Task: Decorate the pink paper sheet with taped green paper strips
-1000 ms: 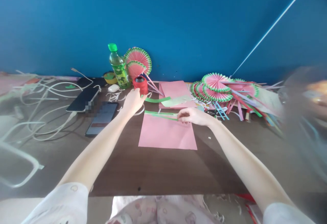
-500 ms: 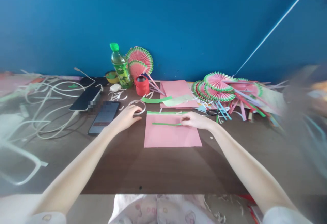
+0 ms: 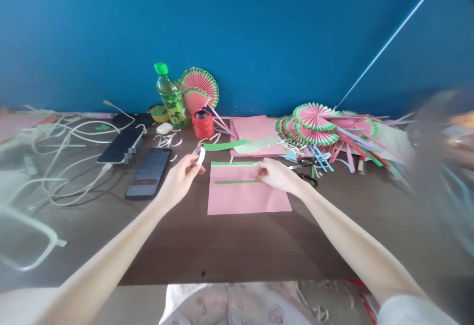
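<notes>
A sheet of pink paper (image 3: pixel 248 199) lies on the dark desk, a green band (image 3: pixel 233 163) along its far edge. Over its middle runs a thin green paper strip (image 3: pixel 233 182). My right hand (image 3: pixel 276 174) pinches that strip at its right end, the fingertips partly hidden. To the left of the sheet, my left hand (image 3: pixel 181 179) holds a narrow white tape roll (image 3: pixel 201 157) upright between thumb and fingers. Just beyond it is a wider green paper strip (image 3: pixel 225 145). Black-handled scissors (image 3: pixel 309 179) lie beside my right wrist, partly covered.
Folded pink and green paper fans (image 3: pixel 316 117) are heaped at the right with loose strips. A green-capped bottle (image 3: pixel 171 95) and a red container (image 3: pixel 203 125) stand at the back. Two phones, one a dark phone (image 3: pixel 150 174), and tangled white cables (image 3: pixel 77 186) occupy the left.
The tape roll, lying flat by my left fingers before, is now lifted and turned upright in my left hand. My right hand and the thin green strip have shifted slightly left.
</notes>
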